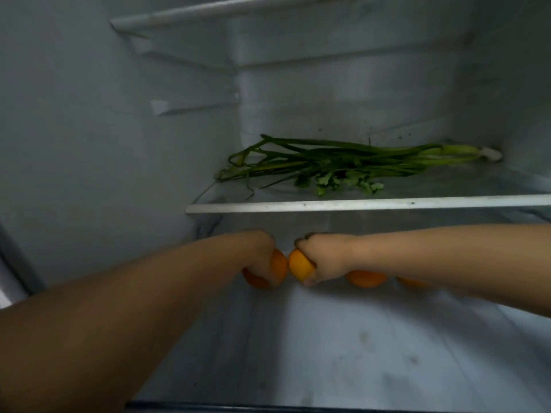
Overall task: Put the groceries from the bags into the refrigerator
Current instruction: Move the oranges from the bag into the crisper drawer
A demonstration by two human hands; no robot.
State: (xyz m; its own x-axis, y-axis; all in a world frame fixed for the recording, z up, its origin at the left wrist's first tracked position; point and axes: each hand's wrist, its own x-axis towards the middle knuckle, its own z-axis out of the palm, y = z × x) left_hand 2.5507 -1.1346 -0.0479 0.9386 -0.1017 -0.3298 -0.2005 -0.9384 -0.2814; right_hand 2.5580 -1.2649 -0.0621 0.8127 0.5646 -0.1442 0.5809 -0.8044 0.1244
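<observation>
Both my arms reach deep into the open refrigerator, onto its lower shelf [343,338]. My left hand [256,248] is closed over an orange [278,265] at the back of that shelf. My right hand [325,257] grips a second orange [299,268], and the two fruits nearly touch. Behind my right forearm lie two more oranges, one [366,278] near the wrist and another [413,282] mostly hidden by the arm.
A bunch of green onions and leafy herbs [343,162] lies on the glass shelf [357,203] above my hands. Higher up is another shelf [208,11]. The fridge's white left wall [89,129] has rail ledges. A dark front lip [268,406] edges the lower shelf.
</observation>
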